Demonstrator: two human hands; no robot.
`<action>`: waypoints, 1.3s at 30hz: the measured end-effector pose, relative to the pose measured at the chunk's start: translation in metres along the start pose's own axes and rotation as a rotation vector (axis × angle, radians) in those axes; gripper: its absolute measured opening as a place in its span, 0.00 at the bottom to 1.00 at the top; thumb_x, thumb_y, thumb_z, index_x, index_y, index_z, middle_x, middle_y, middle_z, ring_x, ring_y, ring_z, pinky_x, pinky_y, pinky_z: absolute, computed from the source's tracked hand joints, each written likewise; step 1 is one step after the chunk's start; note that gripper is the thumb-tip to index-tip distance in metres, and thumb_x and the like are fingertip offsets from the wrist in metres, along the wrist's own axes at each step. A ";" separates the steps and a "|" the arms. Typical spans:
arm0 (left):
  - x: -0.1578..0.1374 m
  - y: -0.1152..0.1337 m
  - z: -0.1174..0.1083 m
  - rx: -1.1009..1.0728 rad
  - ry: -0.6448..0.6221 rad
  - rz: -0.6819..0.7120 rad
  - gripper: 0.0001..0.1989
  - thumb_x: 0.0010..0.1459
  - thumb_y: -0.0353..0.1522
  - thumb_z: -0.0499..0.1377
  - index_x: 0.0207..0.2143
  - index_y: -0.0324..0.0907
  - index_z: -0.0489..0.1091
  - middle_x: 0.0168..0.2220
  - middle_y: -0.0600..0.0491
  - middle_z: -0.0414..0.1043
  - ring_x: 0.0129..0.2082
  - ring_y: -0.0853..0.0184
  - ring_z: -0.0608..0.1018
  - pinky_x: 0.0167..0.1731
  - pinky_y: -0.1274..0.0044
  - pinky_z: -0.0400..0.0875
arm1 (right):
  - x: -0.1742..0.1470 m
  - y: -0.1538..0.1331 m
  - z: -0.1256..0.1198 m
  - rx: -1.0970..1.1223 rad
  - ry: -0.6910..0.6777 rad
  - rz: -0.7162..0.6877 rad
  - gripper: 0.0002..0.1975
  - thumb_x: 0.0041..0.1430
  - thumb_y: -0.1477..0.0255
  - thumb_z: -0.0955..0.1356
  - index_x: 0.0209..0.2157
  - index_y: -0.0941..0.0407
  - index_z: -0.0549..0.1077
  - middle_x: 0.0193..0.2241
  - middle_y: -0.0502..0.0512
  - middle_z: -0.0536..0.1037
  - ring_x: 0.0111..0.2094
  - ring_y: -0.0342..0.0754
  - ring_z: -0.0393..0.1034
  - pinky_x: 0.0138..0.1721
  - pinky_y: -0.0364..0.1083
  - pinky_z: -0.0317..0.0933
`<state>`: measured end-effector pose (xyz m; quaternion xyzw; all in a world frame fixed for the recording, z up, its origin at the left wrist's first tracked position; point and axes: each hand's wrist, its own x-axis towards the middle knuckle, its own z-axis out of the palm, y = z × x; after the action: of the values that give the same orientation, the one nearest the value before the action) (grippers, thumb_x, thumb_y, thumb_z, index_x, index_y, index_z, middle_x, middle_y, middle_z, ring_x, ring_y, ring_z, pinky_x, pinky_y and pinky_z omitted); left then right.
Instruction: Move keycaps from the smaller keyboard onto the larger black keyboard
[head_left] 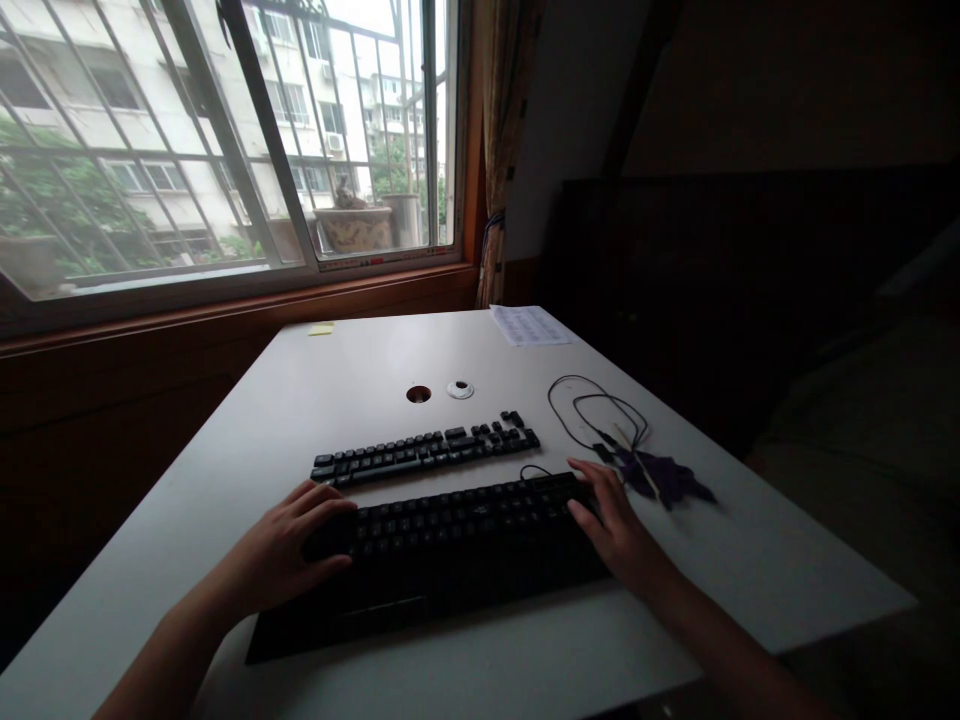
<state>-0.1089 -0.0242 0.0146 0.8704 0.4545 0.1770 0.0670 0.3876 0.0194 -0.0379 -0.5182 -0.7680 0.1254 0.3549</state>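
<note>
A black keyboard (450, 572) lies on the white table, slightly angled, with rows of keys on its far part and a wide dark near part. My left hand (304, 535) grips its left end, fingers over the far corner and thumb on the near side. At the right end, my right hand (606, 515) holds the far corner between fingers and thumb. Just beyond the keyboard, black keycaps (427, 455) are laid out in rows, with a few smaller ones at the right. The fingers' undersides are hidden.
Right of the keyboard lie a looped black cable (556, 408), a purple cloth (667, 475) and a thin stick (637, 462). Farther back are a round hole (418, 394), its white cover (460, 389), printed paper (531, 326) and a yellow note (321, 329). A barred window stands behind.
</note>
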 end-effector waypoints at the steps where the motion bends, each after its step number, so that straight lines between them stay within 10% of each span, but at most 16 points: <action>1: 0.000 0.001 0.000 -0.002 0.007 0.003 0.22 0.63 0.39 0.64 0.58 0.49 0.69 0.52 0.46 0.73 0.50 0.58 0.76 0.49 0.67 0.78 | 0.002 -0.002 -0.003 -0.019 0.010 -0.021 0.23 0.72 0.64 0.61 0.66 0.45 0.58 0.62 0.59 0.64 0.65 0.58 0.60 0.67 0.63 0.56; 17: 0.002 0.001 0.000 -0.020 -0.009 -0.015 0.22 0.62 0.38 0.64 0.58 0.49 0.69 0.53 0.46 0.72 0.51 0.56 0.75 0.50 0.65 0.77 | 0.136 -0.008 0.017 -0.271 -0.096 -0.232 0.20 0.65 0.77 0.60 0.56 0.54 0.70 0.53 0.62 0.78 0.58 0.57 0.69 0.61 0.58 0.62; 39: 0.003 0.004 -0.003 -0.034 0.010 -0.006 0.22 0.61 0.38 0.66 0.57 0.48 0.71 0.51 0.46 0.74 0.50 0.57 0.76 0.48 0.66 0.78 | 0.191 0.016 0.047 -0.285 -0.152 -0.192 0.17 0.62 0.79 0.66 0.51 0.52 0.73 0.51 0.58 0.80 0.56 0.57 0.68 0.58 0.58 0.63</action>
<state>-0.1048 -0.0244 0.0191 0.8668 0.4543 0.1891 0.0801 0.3266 0.2037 -0.0011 -0.4768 -0.8484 0.0195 0.2292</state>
